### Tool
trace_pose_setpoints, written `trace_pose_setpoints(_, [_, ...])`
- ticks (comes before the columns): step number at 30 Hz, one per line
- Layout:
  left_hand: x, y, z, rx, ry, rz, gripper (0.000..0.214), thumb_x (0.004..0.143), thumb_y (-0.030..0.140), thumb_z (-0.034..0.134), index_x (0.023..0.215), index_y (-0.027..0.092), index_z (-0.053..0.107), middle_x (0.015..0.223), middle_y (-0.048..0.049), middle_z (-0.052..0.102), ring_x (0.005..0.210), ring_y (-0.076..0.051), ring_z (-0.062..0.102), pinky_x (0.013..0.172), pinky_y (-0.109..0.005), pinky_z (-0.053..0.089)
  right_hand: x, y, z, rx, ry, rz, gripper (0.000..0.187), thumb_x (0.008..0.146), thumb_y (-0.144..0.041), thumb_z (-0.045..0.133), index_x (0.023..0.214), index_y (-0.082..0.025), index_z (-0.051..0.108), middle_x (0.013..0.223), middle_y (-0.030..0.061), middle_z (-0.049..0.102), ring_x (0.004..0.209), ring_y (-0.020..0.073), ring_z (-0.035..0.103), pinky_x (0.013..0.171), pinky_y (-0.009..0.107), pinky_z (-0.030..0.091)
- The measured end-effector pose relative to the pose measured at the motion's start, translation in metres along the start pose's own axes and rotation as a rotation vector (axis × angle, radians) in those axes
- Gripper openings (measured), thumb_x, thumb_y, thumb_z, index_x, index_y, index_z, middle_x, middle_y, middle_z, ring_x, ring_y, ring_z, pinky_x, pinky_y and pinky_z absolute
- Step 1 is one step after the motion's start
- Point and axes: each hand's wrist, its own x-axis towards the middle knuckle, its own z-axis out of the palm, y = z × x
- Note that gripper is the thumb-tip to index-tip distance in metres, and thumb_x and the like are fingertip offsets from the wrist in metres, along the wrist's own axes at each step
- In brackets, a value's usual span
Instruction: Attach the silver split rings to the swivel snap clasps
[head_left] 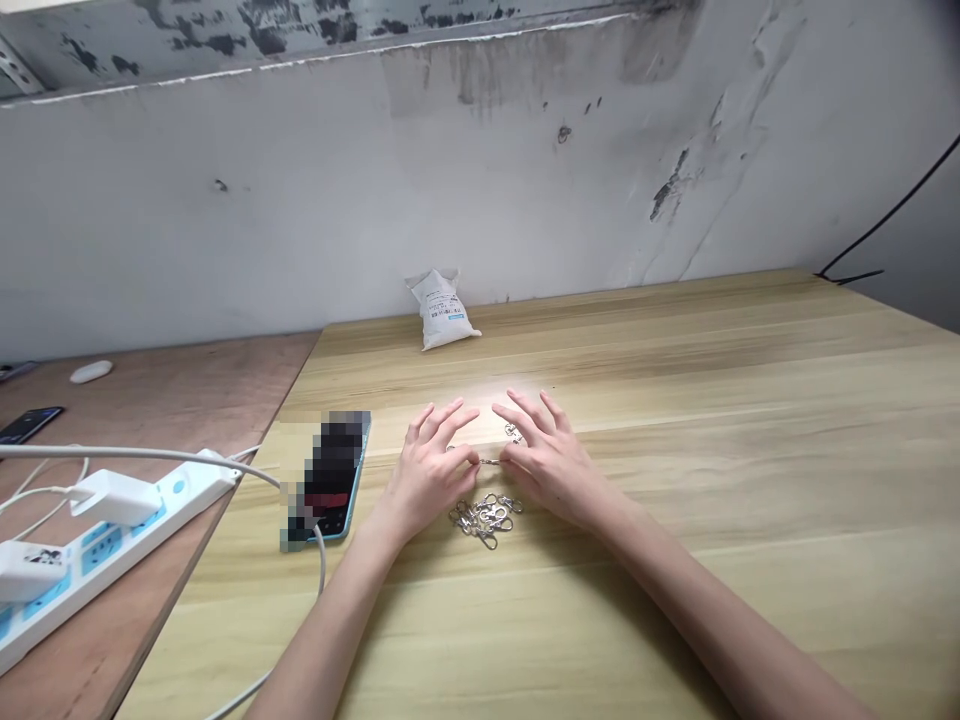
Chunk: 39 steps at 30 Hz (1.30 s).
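Note:
Above the wooden tabletop, my left hand (433, 468) and my right hand (553, 468) face each other, thumb and index finger of each pinched. Between the pinches stretches a small metal swivel clasp (490, 461), one end in each hand. My other fingers are raised and spread. Just below the hands lies a loose pile of silvery swivel clasps (486, 518). A few more metal pieces (513, 432) show behind my right hand's fingers, partly covered by them. The ends of the held clasp are hidden by my fingertips.
Left of my hands lies a phone (334, 490) with a white cable (322, 570) across it. A white packet (444, 312) sits by the wall. A power strip (112, 550) with plugged-in chargers rests on the lower brown table (217, 390).

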Motion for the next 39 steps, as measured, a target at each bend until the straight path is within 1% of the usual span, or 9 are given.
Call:
trace_pose_setpoints(6, [0.001, 0.000, -0.005, -0.036, 0.029, 0.003, 0.013, 0.086, 0.020, 0.061, 0.076, 0.024, 0.068, 0.138, -0.0032, 0.057, 0.136, -0.026, 0.043, 0.114, -0.052, 0.031, 0.000, 0.002, -0.003, 0.014, 0.009, 0.007, 0.014, 0.091, -0.023, 0.059, 0.079, -0.021, 0.066, 0.143, 0.0090, 0.050, 0.145, 0.0317, 0.026, 0.115, 0.059, 0.021])
trace_pose_setpoints(10, [-0.001, -0.008, -0.007, -0.067, -0.038, -0.073, 0.011, 0.090, 0.023, 0.057, 0.088, 0.024, 0.068, 0.141, -0.0058, 0.054, 0.139, -0.027, 0.039, 0.112, -0.052, 0.033, -0.001, 0.011, -0.002, 0.010, 0.013, 0.052, 0.016, 0.092, -0.022, 0.057, 0.080, -0.020, 0.066, 0.141, 0.0096, 0.051, 0.144, 0.0317, 0.028, 0.114, 0.060, 0.023])
trace_pose_setpoints(13, [-0.005, -0.024, -0.009, -0.022, -0.090, -0.234, 0.024, 0.090, 0.028, 0.057, 0.112, 0.024, 0.063, 0.143, -0.0113, 0.049, 0.140, -0.030, 0.036, 0.111, -0.055, 0.032, -0.003, 0.021, 0.002, 0.003, 0.017, 0.100, 0.016, 0.092, -0.022, 0.057, 0.078, -0.020, 0.067, 0.136, 0.0105, 0.055, 0.142, 0.0319, 0.032, 0.114, 0.060, 0.024])
trace_pose_setpoints(16, [-0.012, -0.041, -0.017, 0.053, -0.105, -0.406, 0.041, 0.088, 0.038, 0.059, 0.126, 0.022, 0.054, 0.145, -0.0140, 0.046, 0.143, -0.033, 0.031, 0.115, -0.059, 0.023, -0.004, 0.029, 0.005, 0.004, 0.031, 0.138, 0.014, 0.091, -0.022, 0.059, 0.080, -0.021, 0.068, 0.131, 0.0097, 0.058, 0.140, 0.0315, 0.034, 0.113, 0.060, 0.025])
trace_pose_setpoints(18, [-0.019, -0.048, -0.026, 0.097, -0.099, -0.568, 0.056, 0.086, 0.047, 0.059, 0.135, 0.021, 0.046, 0.149, -0.0161, 0.041, 0.144, -0.035, 0.029, 0.114, -0.058, 0.026, -0.004, 0.032, 0.005, 0.011, 0.032, 0.153, 0.013, 0.090, -0.022, 0.060, 0.081, -0.022, 0.069, 0.129, 0.0093, 0.060, 0.139, 0.0313, 0.036, 0.113, 0.060, 0.026])
trace_pose_setpoints(22, [-0.042, -0.050, -0.045, 0.166, -0.191, -0.946, 0.093, 0.077, 0.065, 0.059, 0.150, 0.021, 0.022, 0.157, -0.0207, 0.024, 0.144, -0.040, 0.026, 0.111, -0.059, 0.030, -0.003, 0.031, 0.001, 0.024, 0.033, 0.173, 0.011, 0.089, -0.023, 0.060, 0.084, -0.022, 0.069, 0.129, 0.0099, 0.059, 0.139, 0.0313, 0.036, 0.113, 0.061, 0.026])
trace_pose_setpoints(25, [-0.059, -0.047, -0.054, 0.202, -0.288, -1.109, 0.101, 0.078, 0.069, 0.054, 0.154, 0.021, 0.008, 0.159, -0.0235, 0.017, 0.143, -0.044, 0.027, 0.106, -0.064, 0.032, -0.002, 0.029, 0.000, 0.041, 0.031, 0.182, 0.010, 0.090, -0.023, 0.060, 0.086, -0.022, 0.070, 0.129, 0.0100, 0.059, 0.139, 0.0311, 0.036, 0.113, 0.060, 0.026])
trace_pose_setpoints(33, [-0.066, -0.055, -0.061, 0.316, -0.279, -1.113, 0.093, 0.082, 0.052, 0.052, 0.154, 0.017, 0.005, 0.152, -0.0236, 0.032, 0.132, -0.044, 0.043, 0.102, -0.061, 0.037, -0.005, 0.027, 0.001, 0.088, 0.054, 0.199, 0.011, 0.089, -0.023, 0.059, 0.086, -0.023, 0.069, 0.128, 0.0096, 0.059, 0.138, 0.0310, 0.037, 0.112, 0.060, 0.028])
trace_pose_setpoints(39, [-0.081, -0.072, -0.075, 0.366, -0.318, -1.149, 0.094, 0.082, 0.052, 0.052, 0.154, 0.014, 0.004, 0.153, -0.0244, 0.030, 0.136, -0.043, 0.038, 0.105, -0.059, 0.036, -0.005, 0.026, -0.001, 0.094, 0.042, 0.204, 0.011, 0.090, -0.024, 0.059, 0.086, -0.022, 0.070, 0.128, 0.0108, 0.059, 0.138, 0.0308, 0.037, 0.112, 0.059, 0.028])
